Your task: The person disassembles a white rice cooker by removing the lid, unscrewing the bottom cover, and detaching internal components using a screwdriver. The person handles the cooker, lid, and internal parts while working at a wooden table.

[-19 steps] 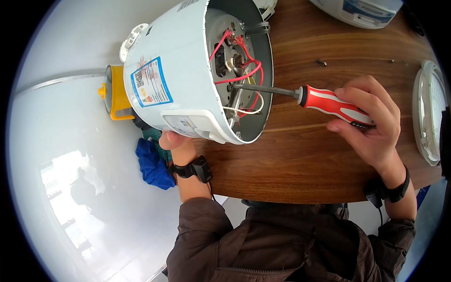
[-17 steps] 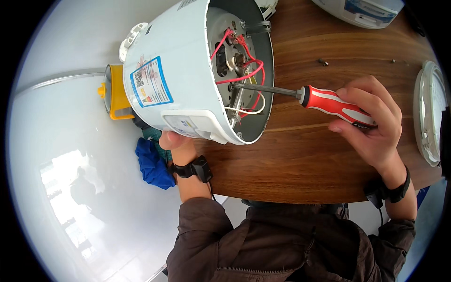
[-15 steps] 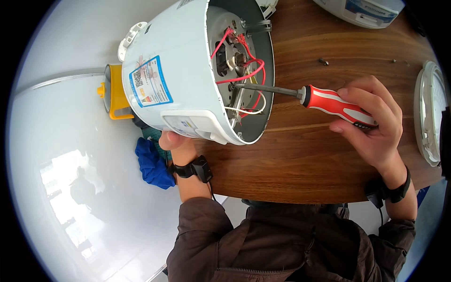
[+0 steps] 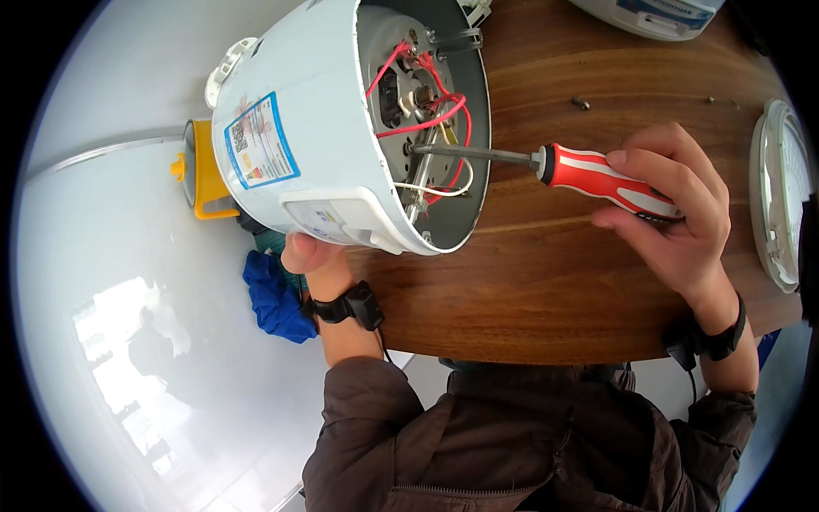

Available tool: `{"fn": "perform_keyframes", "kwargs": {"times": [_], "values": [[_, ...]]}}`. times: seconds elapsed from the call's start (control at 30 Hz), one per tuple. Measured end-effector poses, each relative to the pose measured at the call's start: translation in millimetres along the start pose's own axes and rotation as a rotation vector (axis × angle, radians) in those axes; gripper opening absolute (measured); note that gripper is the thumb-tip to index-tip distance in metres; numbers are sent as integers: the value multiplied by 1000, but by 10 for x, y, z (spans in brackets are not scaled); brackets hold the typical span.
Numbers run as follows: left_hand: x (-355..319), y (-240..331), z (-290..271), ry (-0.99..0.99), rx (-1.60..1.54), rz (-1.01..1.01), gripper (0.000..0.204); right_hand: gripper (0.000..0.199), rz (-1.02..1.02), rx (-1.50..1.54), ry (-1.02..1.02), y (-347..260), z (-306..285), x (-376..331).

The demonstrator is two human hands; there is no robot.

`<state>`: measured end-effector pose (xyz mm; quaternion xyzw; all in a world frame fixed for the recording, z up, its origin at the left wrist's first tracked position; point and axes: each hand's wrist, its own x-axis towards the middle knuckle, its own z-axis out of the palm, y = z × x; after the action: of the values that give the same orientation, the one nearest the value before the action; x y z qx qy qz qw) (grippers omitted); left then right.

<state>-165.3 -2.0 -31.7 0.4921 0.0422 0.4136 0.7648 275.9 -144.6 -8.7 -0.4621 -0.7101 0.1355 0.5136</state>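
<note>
A pale blue rice cooker body [image 4: 328, 162] lies on its side, its open bottom turned to the right. Inside show a grey metal base [image 4: 384, 141], red wires [image 4: 463, 101] and a white wire [image 4: 467, 177]. My left hand [image 4: 311, 253] supports the cooker from below at its near side; most of its fingers are hidden behind the body. In my right hand [image 4: 682, 192] is a screwdriver [image 4: 601, 177] with a red and white handle, gripped between fingers and thumb. Its shaft runs level into the open bottom, with the tip at a hole in the metal base.
A yellow holder [image 4: 205, 171] and a crumpled blue cloth [image 4: 275, 299] are left of the cooker. Small screws [image 4: 581, 104] lie on the wooden table [image 4: 546, 290]. A round whitish cover [image 4: 775, 196] stands at the right edge, another pale appliance [image 4: 653, 19] at the far right.
The cooker has shifted slightly left and away from me. My right hand and the screwdriver have followed a little, the tip still in the base. Both holds look the same.
</note>
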Motion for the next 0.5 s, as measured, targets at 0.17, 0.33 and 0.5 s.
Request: {"fn": "perform_keyframes", "kwargs": {"times": [0.17, 0.33, 0.5], "values": [[-30, 35, -62, -14, -69, -51, 76, 54, 32, 33, -18, 51, -56, 75], [-28, 32, -130, -38, -34, -55, 77, 58, 475, 569, 31, 26, -114, 50], [47, -12, -87, -21, 12, -11, 72, 56, 678, 702, 156, -67, -74, 232]]}}
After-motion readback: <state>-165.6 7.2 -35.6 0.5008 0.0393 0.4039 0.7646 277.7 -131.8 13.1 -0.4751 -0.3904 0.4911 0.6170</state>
